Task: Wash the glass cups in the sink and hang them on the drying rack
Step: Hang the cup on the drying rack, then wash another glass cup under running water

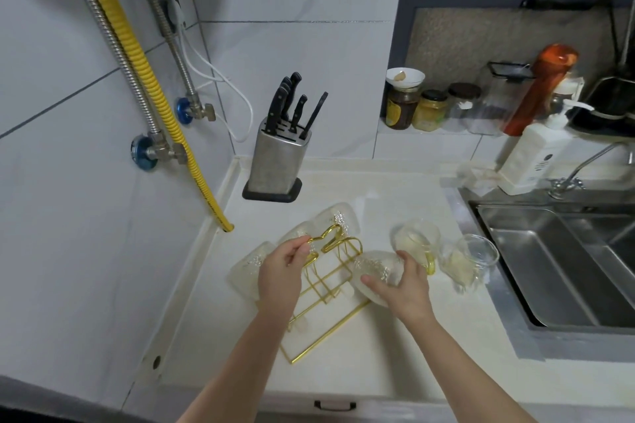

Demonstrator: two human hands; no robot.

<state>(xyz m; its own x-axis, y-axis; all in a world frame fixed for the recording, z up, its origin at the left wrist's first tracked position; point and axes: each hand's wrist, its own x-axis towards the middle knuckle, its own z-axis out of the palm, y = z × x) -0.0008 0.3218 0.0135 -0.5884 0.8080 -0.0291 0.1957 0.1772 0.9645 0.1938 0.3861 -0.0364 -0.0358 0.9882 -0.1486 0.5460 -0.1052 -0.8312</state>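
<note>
Here, a gold wire drying rack (326, 271) stands on the white counter (395, 347), left of the steel sink (556, 261). The left hand (281, 271) pinches the looped top of the rack between thumb and fingers. The right hand (402, 288) is wrapped around a textured glass cup (374, 273) held tilted at the rack's right side, touching its wires. 3 more cups (251, 268) hang on the rack's left and far sides. 2 cups (417, 240) stand on the counter between the right hand and the sink, near the sink's edge. A knife block (278, 161) sits by the wall behind.
</note>
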